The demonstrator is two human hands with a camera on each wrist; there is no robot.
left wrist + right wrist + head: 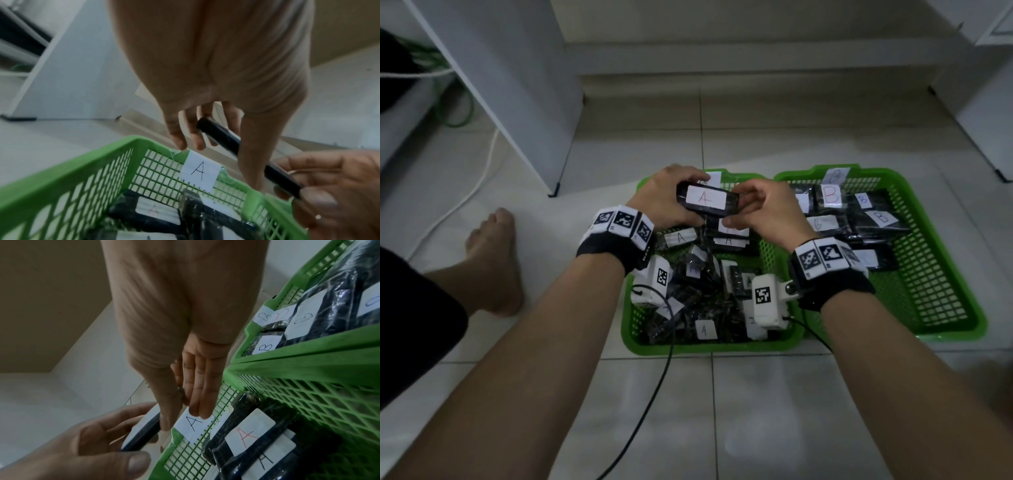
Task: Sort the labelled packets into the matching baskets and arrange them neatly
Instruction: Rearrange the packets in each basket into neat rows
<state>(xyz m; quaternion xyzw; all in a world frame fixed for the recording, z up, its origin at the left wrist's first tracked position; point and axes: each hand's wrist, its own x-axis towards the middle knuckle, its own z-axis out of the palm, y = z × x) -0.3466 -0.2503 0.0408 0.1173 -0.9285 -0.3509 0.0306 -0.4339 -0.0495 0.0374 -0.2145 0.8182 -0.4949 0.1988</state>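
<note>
I hold a black packet (pixel 705 200) with a white label marked A in red, level above the far end of the left green basket (pixel 709 347). My left hand (pixel 679 202) grips its left end and my right hand (pixel 743 205) pinches its right end. In the left wrist view the packet (pixel 226 141) runs edge-on from my left fingers (pixel 193 136) to my right thumb (pixel 318 201). The basket's far wall carries a paper label A (pixel 200 170). Several A packets (pixel 705 329) lie jumbled inside. The right green basket (pixel 945 329), tagged B (pixel 835 174), holds several B packets (pixel 880 217).
The baskets sit side by side on a tiled floor (pixel 756 411). A bare foot (pixel 493 260) rests to the left. A white cabinet panel (pixel 517 85) stands behind it, with a white cable (pixel 482 178) and a green cable (pixel 458 113). A black camera cable (pixel 654 394) trails towards me.
</note>
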